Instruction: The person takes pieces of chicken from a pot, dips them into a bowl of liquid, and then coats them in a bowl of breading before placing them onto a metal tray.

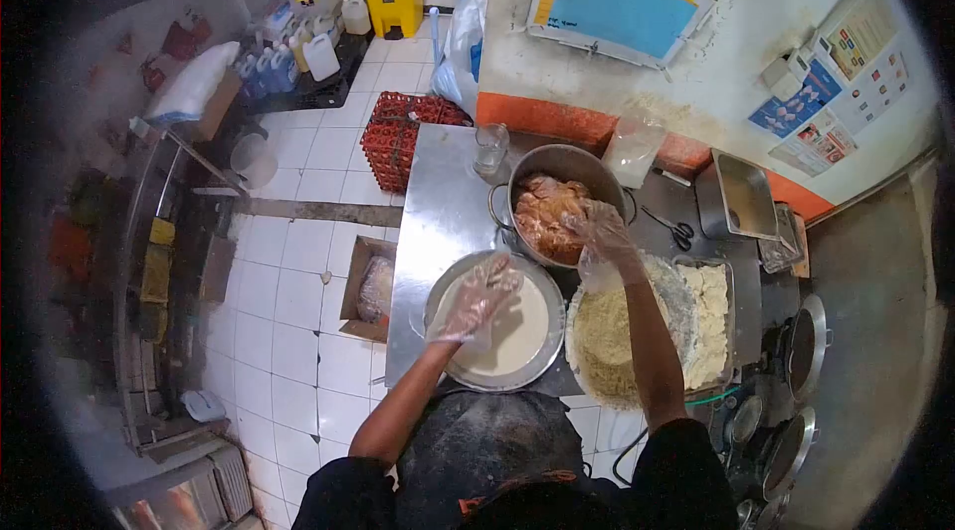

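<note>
My left hand [483,301], in a clear plastic glove, hovers over a wide metal bowl [434,283] of pale creamy batter [525,339]. Its fingers are loosely bent and apart, with nothing visible between them. My right hand [602,237], gloved the same way, reaches over the rim of a deep metal pot [515,167]. Reddish, seasoned raw meat [547,212] fills the pot, and the right fingertips are at its surface; I cannot tell whether they grip a piece. Under my right forearm lies a round basin of dry flour [604,331].
A tray of pale, floury pieces [708,321] sits right of the flour. Scissors [679,231], a glass jug [490,149] and a steel container [738,194] stand around the pot. Red crates [398,142] and a cardboard box [366,286] are on the tiled floor at left.
</note>
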The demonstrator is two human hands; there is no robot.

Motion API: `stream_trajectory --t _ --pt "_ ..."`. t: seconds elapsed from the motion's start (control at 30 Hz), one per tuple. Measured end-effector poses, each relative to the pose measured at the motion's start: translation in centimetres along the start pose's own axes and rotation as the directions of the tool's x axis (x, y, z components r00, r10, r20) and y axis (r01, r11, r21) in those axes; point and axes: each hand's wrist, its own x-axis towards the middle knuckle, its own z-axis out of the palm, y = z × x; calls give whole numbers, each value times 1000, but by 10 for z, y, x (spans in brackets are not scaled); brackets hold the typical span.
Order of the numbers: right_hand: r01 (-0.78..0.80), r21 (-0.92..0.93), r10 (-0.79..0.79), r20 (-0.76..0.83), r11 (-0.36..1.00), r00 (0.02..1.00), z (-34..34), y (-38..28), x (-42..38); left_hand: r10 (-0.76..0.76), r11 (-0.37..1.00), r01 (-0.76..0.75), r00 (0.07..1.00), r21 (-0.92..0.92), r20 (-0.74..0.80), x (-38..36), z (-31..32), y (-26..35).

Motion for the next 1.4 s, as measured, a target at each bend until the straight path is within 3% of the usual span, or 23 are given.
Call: stream_trajectory --t 0.03,0.1,0.13,0.17,0.2,0.3,0.4,0.5,0.53,0.57,0.63,0.7,0.73,0.77,0.8,0.83,0.87,1.03,1.07,1.13,1.23,1.3,1.4 --pt "19 -375 -125 -261 927 957 28 10 0 53 989 -57 998 -140 -29 5 -1 -9" --pt "-254 -864 -560 -481 435 674 93 30 4 24 991 -26 1000 -134 -16 6 4 -4" --pt "127 -400 -381 -659 907 648 129 4 -3 6 992 -6 1000 -122 -1 9 7 3" --pt "93 -415 -385 -708 905 592 129 68 8 -9 994 10 1000 -110 15 11 10 12" --pt "58 -426 -389 -752 903 532 120 128 22 -165 826 164 985 -539 47 2 15 20" --pt "203 -35 -175 -664 978 727 214 -27 1 -390 805 304 919 -510 -67 -12 12 23" --pt "227 19 -144 -721 974 678 242 2 15 -413 896 372 898 -243 -152 -35 4 57" --pt "264 72 -100 -805 962 585 264 29 24 -400 911 348 874 -222 -274 -42 -8 22" --pt "315 -246 -380 -781 917 496 272 15 21 -388 919 335 860 -207 -331 -43 -13 4" --pt "317 -243 -379 -781 917 497 272 25 22 -375 926 325 843 -191 -386 -45 -17 -13" --pt "204 -32 -132 -858 978 496 270 52 26 -365 931 323 823 -169 -435 -47 -20 -34" --pt "292 78 -85 -858 953 507 272 50 26 -329 812 29 848 -584 -416 -46 -13 -40" --pt "374 182 -45 -851 909 523 273 48 26 -331 812 34 849 -582 -412 -49 -16 -41" --pt "376 183 -43 -853 909 520 267 59 25 -293 941 193 875 -277 -385 -52 -18 -28" --pt "157 73 -20 -853 985 522 256 79 25 -268 948 310 900 71 -345 -54 -18 -15" --pt "-73 -41 3 -855 997 518 250 90 26 -268 948 310 900 73 -344 -55 -15 -6" --pt "-72 -40 3 -855 997 519 250 88 26 -242 959 273 925 71 -293 -56 -12 1" --pt "452 256 -195 -648 855 736 251 70 21 32 945 2 994 326 -100 -62 -18 18" --pt "451 258 -192 -649 855 736 254 58 16 46 949 -18 996 314 -81 -62 -14 31" --pt "142 412 123 -554 900 824 262 32 7 55 953 -33 997 300 -63 -60 -14 39" --pt "78 393 135 -485 916 864 250 96 11 -79 989 78 997 128 0 -58 -20 34" --pt "147 391 95 -536 908 839 251 101 13 21 972 -17 1000 234 -14 -59 -26 27" --pt "164 373 106 -606 913 788 257 95 18 -78 943 87 996 320 -40 -59 -31 7"
